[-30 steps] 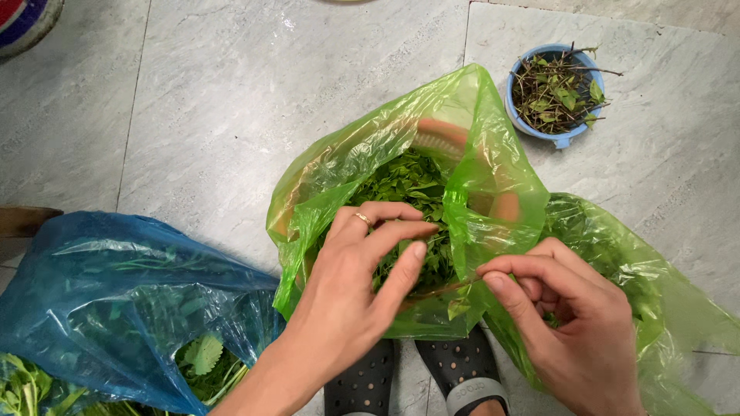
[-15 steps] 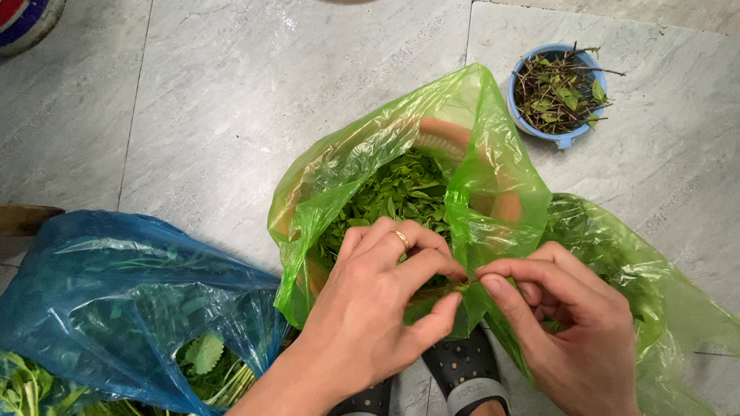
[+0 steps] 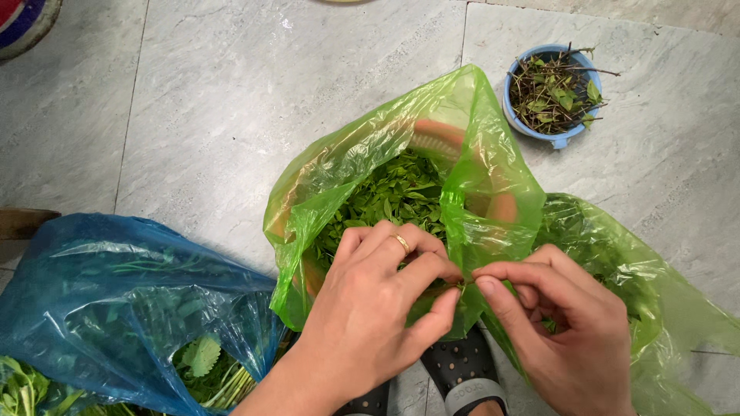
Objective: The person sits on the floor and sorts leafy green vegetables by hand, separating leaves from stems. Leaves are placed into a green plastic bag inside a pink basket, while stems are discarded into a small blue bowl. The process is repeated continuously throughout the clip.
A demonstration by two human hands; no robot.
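Left hand [image 3: 370,308] drawn back from leaf pile toward bag's near edge since a second ago, fingertips now meeting right hand [image 3: 570,323]. Head view: both hands pinched narrow on small green sprig [image 3: 462,283] between them, over green plastic bag [image 3: 478,177] of picked leaves [image 3: 393,192]. Blue bag [image 3: 116,293] at left, blue bowl [image 3: 515,119] of stems beyond, all on floor.

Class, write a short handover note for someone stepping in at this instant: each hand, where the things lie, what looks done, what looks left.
Left hand: fingertips pinching a small green sprig over the green plastic bag.
Right hand: pinching the same sprig from the other side.
Things: picked green leaves fill that bag; bare stems sit in the small blue bowl; unpicked herbs lie in the blue plastic bag on the left.
Done: a good pile of leaves.
Left: the herbs in the blue bag.
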